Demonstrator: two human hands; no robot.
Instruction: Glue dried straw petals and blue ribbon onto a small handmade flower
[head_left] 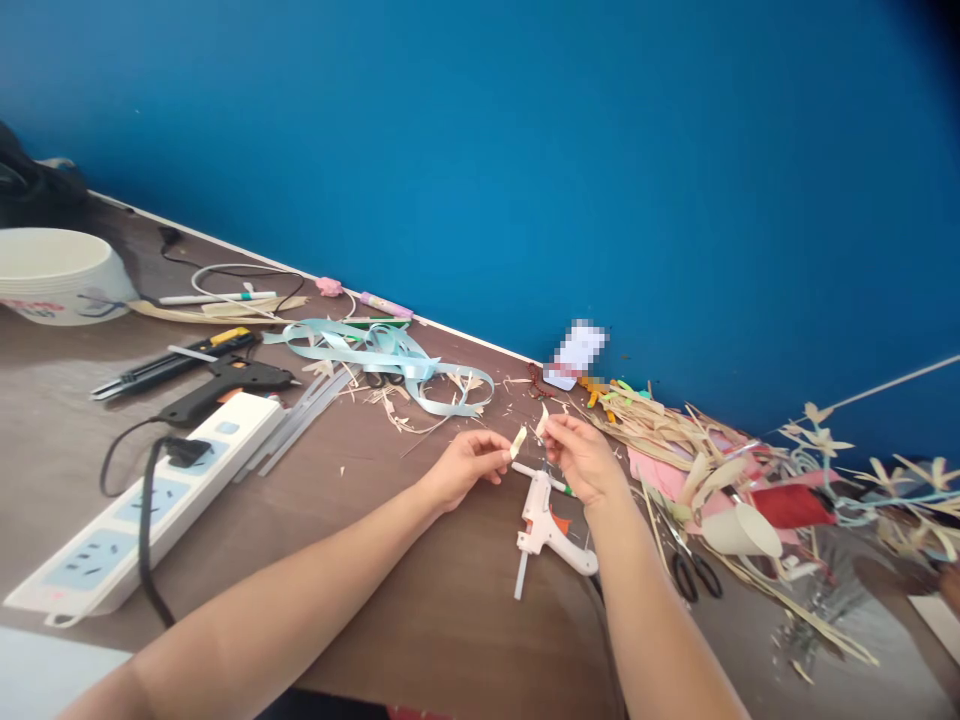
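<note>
Between thumb and fingertips, my left hand (472, 468) pinches a small pale strip of dried husk (518, 442). Close to its right, my right hand (583, 455) holds another small cream husk piece (542, 420), pointed at the top. The two pieces are apart. Just below the hands a white hot glue gun (536, 520) with an orange trigger lies on the dark table (420, 610), a clear glue stick poking out of its back. A white pen-like stick lies partly hidden behind the gun's front.
A white power strip (150, 500), black glue gun (225, 388), utility knife (176, 362) and clear glue sticks (300, 420) lie left. Light blue ribbon (360, 345) is behind. Scissors (694, 570), a paper cup (742, 530) and husk strips (660, 425) crowd the right. White bowls (60, 275) stand far left.
</note>
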